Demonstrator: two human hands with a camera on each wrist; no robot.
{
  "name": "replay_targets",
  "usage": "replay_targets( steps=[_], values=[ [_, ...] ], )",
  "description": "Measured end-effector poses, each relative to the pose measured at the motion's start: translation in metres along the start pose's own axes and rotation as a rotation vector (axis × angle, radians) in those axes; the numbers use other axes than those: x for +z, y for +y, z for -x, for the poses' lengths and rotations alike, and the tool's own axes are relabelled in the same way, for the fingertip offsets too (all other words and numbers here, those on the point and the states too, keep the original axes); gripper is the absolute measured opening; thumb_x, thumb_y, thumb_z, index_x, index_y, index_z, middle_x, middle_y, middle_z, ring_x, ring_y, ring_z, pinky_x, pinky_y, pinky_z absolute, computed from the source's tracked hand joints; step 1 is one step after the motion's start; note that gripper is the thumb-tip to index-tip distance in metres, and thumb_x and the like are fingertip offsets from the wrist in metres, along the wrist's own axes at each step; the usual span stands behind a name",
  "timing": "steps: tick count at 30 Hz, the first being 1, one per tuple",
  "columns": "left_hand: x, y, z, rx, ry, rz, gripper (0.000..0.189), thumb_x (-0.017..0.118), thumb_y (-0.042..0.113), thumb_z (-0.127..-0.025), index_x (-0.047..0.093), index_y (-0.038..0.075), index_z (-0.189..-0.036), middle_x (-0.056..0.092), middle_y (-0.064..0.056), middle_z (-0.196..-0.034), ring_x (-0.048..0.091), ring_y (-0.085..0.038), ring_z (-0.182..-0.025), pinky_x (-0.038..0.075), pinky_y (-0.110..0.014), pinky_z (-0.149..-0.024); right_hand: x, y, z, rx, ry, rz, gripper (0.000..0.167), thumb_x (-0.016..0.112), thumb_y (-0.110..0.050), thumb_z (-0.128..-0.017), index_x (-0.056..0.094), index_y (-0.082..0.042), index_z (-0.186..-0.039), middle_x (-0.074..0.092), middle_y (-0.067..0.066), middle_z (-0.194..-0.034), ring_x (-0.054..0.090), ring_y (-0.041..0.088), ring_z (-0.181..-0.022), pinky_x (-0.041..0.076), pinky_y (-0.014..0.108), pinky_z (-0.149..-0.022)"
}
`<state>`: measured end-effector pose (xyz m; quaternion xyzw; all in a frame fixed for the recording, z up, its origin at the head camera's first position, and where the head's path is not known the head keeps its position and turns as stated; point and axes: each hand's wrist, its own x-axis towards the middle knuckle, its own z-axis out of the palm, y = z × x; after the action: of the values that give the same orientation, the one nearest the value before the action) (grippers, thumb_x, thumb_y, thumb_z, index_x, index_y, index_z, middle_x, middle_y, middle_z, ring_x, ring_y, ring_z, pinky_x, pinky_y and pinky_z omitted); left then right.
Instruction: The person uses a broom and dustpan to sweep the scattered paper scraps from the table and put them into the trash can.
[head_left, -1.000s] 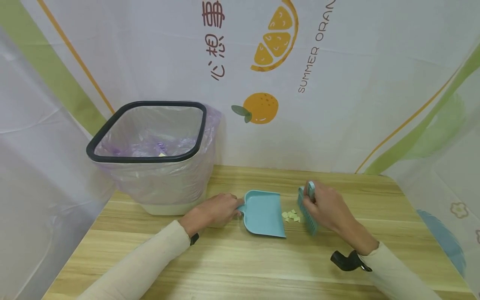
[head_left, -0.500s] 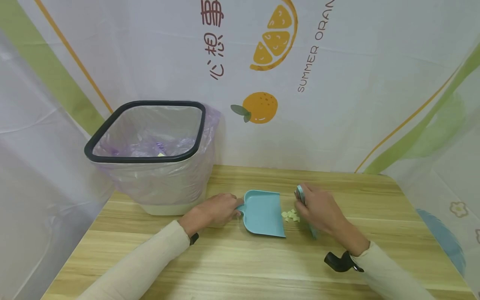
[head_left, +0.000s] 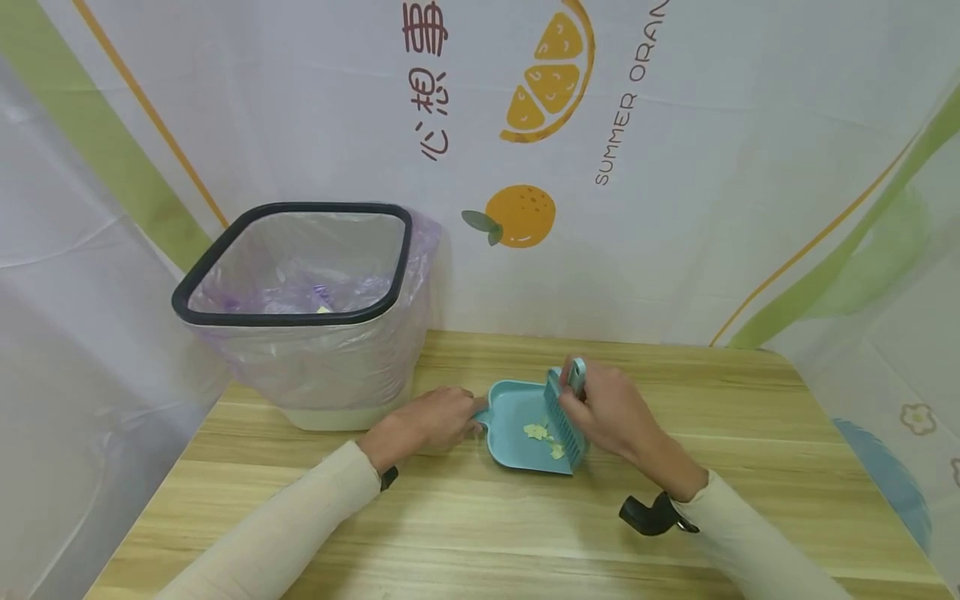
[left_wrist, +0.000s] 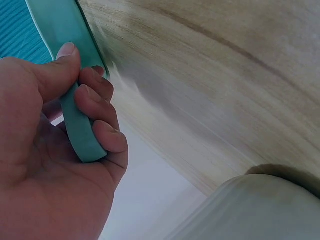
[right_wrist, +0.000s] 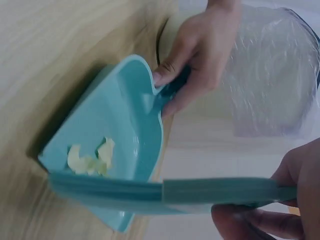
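My left hand [head_left: 442, 419] grips the short handle of a light blue dustpan [head_left: 513, 412] that lies on the table. In the left wrist view, curled fingers [left_wrist: 95, 100] wrap that handle. My right hand [head_left: 611, 408] holds a matching hand brush [head_left: 564, 429] by its handle, its bristles over the dustpan's front lip. Several small pale yellow scraps [head_left: 536, 432] lie inside the pan, just left of the bristles. In the right wrist view, the brush [right_wrist: 165, 194] crosses the pan's mouth, with the scraps [right_wrist: 90, 160] beside it.
A white trash bin [head_left: 330, 367] with a black rim and a purple-tinted liner stands at the back left of the wooden table [head_left: 480, 533]. Behind the table hangs a white curtain [head_left: 675, 250] printed with oranges.
My right hand has moved left with the brush, from the table onto the dustpan's front. The scraps have gone from the table into the pan. My left hand and the dustpan have stayed put.
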<state>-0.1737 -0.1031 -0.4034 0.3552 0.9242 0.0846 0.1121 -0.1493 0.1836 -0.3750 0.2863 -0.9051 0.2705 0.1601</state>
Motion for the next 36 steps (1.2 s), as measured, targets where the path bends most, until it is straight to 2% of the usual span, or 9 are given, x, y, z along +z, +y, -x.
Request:
replay_targets(
  steps=[5, 9, 17, 25, 29, 33, 36],
  values=[
    [0.000, -0.001, 0.001, 0.011, 0.004, -0.005, 0.026, 0.068, 0.020, -0.112, 0.071, 0.002, -0.131, 0.073, -0.012, -0.112, 0.070, -0.024, -0.102, 0.059, -0.043, -0.089, -0.006, 0.004, 0.004, 0.010, 0.004, 0.072, 0.011, 0.061, -0.005, -0.099, 0.058, -0.013, -0.091, 0.051, -0.006, -0.075, 0.044, 0.009, -0.064, 0.041, 0.031, -0.057],
    [0.001, -0.001, 0.000, 0.012, 0.001, -0.006, 0.027, 0.068, 0.020, -0.112, 0.070, 0.002, -0.132, 0.073, -0.013, -0.114, 0.071, -0.025, -0.103, 0.059, -0.043, -0.090, -0.002, 0.007, 0.008, 0.008, -0.021, 0.123, 0.013, 0.062, -0.005, -0.098, 0.055, -0.013, -0.090, 0.050, -0.005, -0.076, 0.044, 0.010, -0.064, 0.042, 0.031, -0.058],
    [0.001, -0.001, 0.001, 0.024, 0.013, -0.012, 0.025, 0.070, 0.018, -0.111, 0.071, 0.002, -0.130, 0.073, -0.013, -0.110, 0.071, -0.025, -0.102, 0.058, -0.044, -0.089, 0.014, -0.003, 0.001, -0.018, -0.026, 0.079, 0.011, 0.061, -0.007, -0.097, 0.056, -0.014, -0.091, 0.058, -0.004, -0.083, 0.045, 0.008, -0.065, 0.040, 0.029, -0.057],
    [0.001, -0.002, 0.000, 0.028, 0.019, -0.013, 0.026, 0.069, 0.019, -0.111, 0.070, 0.003, -0.132, 0.072, -0.011, -0.109, 0.069, -0.022, -0.099, 0.058, -0.043, -0.087, 0.021, -0.013, -0.010, -0.018, -0.011, 0.058, 0.011, 0.062, -0.007, -0.098, 0.057, -0.014, -0.091, 0.056, -0.004, -0.081, 0.046, 0.009, -0.064, 0.041, 0.031, -0.059],
    [0.001, -0.002, 0.001, 0.022, 0.013, -0.015, 0.027, 0.069, 0.019, -0.111, 0.070, 0.003, -0.133, 0.073, -0.013, -0.112, 0.071, -0.026, -0.103, 0.059, -0.044, -0.091, 0.020, -0.015, -0.014, 0.011, -0.018, -0.003, 0.009, 0.061, -0.007, -0.099, 0.061, -0.013, -0.092, 0.058, -0.005, -0.079, 0.050, 0.008, -0.065, 0.045, 0.031, -0.060],
    [0.002, -0.002, 0.001, 0.023, 0.011, -0.008, 0.027, 0.069, 0.019, -0.111, 0.070, 0.003, -0.132, 0.073, -0.013, -0.112, 0.072, -0.026, -0.104, 0.059, -0.044, -0.091, 0.014, -0.014, -0.013, 0.061, -0.016, -0.082, 0.008, 0.060, -0.006, -0.099, 0.065, -0.010, -0.094, 0.056, -0.007, -0.071, 0.047, 0.007, -0.059, 0.043, 0.029, -0.053],
    [0.002, -0.003, 0.001, 0.025, 0.012, -0.001, 0.027, 0.068, 0.019, -0.112, 0.070, 0.002, -0.132, 0.073, -0.013, -0.112, 0.072, -0.026, -0.103, 0.059, -0.044, -0.091, 0.007, -0.010, -0.009, 0.096, -0.006, -0.086, 0.007, 0.061, -0.005, -0.099, 0.065, -0.009, -0.097, 0.055, -0.007, -0.069, 0.046, 0.008, -0.057, 0.042, 0.029, -0.052]
  ],
)
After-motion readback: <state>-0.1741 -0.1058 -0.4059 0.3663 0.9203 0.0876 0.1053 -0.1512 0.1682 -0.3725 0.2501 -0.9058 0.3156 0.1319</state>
